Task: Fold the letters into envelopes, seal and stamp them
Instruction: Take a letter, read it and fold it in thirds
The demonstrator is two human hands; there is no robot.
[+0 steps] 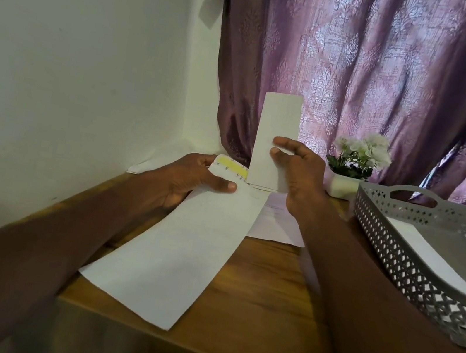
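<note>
Envelope point(173, 246) under left hand point(191, 175); right hand point(297, 168) pinches upright folded letter point(278, 128).

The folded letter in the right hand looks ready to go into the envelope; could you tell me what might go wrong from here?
1. The folded letter stands upright, pinched low by the right hand, so it may flop or slip.
2. The left hand holds the envelope only at its flap end; the long body could sag or catch on the table edge.

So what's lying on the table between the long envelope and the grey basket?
In the head view, a flat sheet of paper lies between the envelope and the grey basket, partly hidden by the right forearm; nearer the camera, bare wooden table.
</note>
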